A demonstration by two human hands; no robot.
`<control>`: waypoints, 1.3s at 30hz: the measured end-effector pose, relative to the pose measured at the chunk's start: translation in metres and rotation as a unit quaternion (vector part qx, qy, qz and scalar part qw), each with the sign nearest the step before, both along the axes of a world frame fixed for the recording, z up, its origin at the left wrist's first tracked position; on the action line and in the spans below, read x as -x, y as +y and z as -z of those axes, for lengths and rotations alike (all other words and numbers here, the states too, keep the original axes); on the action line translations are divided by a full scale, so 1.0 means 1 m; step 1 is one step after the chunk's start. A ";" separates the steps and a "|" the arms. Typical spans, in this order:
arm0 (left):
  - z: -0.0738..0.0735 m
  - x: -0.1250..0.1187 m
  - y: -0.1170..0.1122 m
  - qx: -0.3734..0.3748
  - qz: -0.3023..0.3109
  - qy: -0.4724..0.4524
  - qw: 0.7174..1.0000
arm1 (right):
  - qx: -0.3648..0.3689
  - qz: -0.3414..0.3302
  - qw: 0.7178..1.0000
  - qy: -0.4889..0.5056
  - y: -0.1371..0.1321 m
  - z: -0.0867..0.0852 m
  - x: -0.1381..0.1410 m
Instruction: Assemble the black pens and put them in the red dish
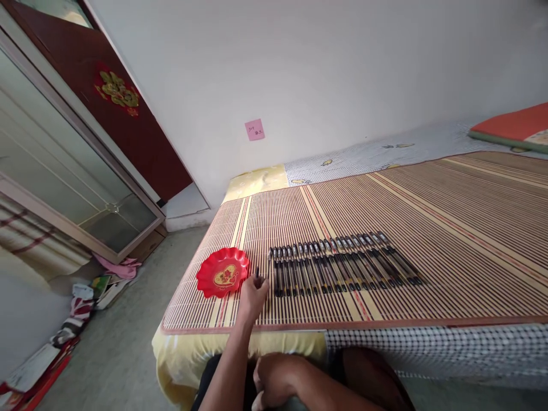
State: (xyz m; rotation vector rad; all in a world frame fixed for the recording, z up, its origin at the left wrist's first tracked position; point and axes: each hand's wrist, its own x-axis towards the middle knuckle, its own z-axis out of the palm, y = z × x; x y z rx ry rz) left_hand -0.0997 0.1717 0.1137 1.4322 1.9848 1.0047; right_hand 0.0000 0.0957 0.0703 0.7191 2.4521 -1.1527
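Observation:
My left hand (254, 292) is over the mat between a red plate and a row of pens, its fingers pinched together. Out of the top of the pinch sticks the dark end of a slim pen (257, 272); the rest of it is hidden by the hand. To its left lies the scalloped red plate (206, 279) with a gold heart design and nothing on it. Just to the right, dark pens (331, 273) lie side by side in a long row, short clip pieces along their far ends. Low at my lap rests my right hand (276, 375), fingers curled in, apparently holding nothing.
A striped bamboo mat (411, 205) covers the bed, with a checked sheet (449, 345) hanging at the near edge. Folded orange bedding (514, 123) lies far right. A pink note (255, 129) is on the wall. Left are a glass-panelled door (77, 148) and floor clutter.

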 end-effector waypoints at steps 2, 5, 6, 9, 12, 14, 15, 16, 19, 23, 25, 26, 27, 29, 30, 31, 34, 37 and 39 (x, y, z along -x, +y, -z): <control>-0.004 0.004 -0.007 -0.012 0.021 -0.067 0.997 | 0.083 0.045 0.995 0.026 -0.001 -0.009 -0.010; -0.011 0.010 -0.017 -0.032 0.042 -0.155 0.987 | 0.249 0.113 0.950 0.154 0.006 -0.033 -0.040; -0.014 0.011 -0.020 -0.038 0.046 -0.179 0.982 | 0.283 0.133 0.927 0.208 0.012 -0.044 -0.052; -0.019 0.012 -0.029 -0.050 0.063 -0.239 0.968 | 0.244 0.257 0.846 0.398 0.043 -0.076 -0.083; -0.024 0.009 -0.035 -0.066 0.080 -0.298 0.949 | 0.124 0.418 0.745 0.505 0.083 -0.096 -0.093; -0.026 0.006 -0.038 -0.077 0.079 -0.318 0.941 | 0.106 0.446 0.717 0.524 0.105 -0.101 -0.087; -0.027 0.004 -0.038 -0.082 0.076 -0.319 0.941 | 0.113 0.440 0.720 0.524 0.114 -0.102 -0.081; -0.028 0.004 -0.038 -0.083 0.073 -0.317 0.942 | 0.124 0.427 0.729 0.521 0.120 -0.102 -0.075; -0.029 0.003 -0.036 -0.082 0.063 -0.302 0.948 | 0.146 0.409 0.741 0.513 0.128 -0.100 -0.054; -0.026 0.004 -0.031 -0.098 0.049 -0.300 0.948 | 0.171 0.407 0.725 0.529 0.129 -0.100 -0.038; -0.022 0.004 -0.027 -0.101 0.051 -0.303 0.946 | 0.173 0.394 0.731 0.530 0.133 -0.101 -0.041; -0.021 0.004 -0.025 -0.097 0.057 -0.299 0.947 | 0.166 0.390 0.736 0.529 0.137 -0.101 -0.045; -0.020 0.005 -0.021 -0.094 0.064 -0.289 0.951 | 0.153 0.390 0.739 0.528 0.141 -0.100 -0.051; -0.019 0.005 -0.012 -0.089 0.072 -0.226 0.967 | 0.114 0.419 0.722 0.539 0.152 -0.097 -0.069; -0.020 0.005 -0.005 -0.084 0.069 -0.175 0.979 | 0.095 0.445 0.702 0.548 0.159 -0.093 -0.080; -0.021 0.005 0.003 -0.079 0.061 -0.118 0.988 | 0.078 0.476 0.673 0.560 0.165 -0.089 -0.091; -0.025 0.003 0.037 -0.047 0.031 -0.003 0.998 | 0.069 0.558 0.580 0.589 0.181 -0.071 -0.118; -0.027 -0.003 0.075 -0.008 0.012 0.034 0.999 | 0.098 0.603 0.513 0.603 0.189 -0.055 -0.130; -0.026 -0.007 0.096 0.022 0.006 0.054 0.998 | 0.114 0.615 0.490 0.607 0.190 -0.049 -0.130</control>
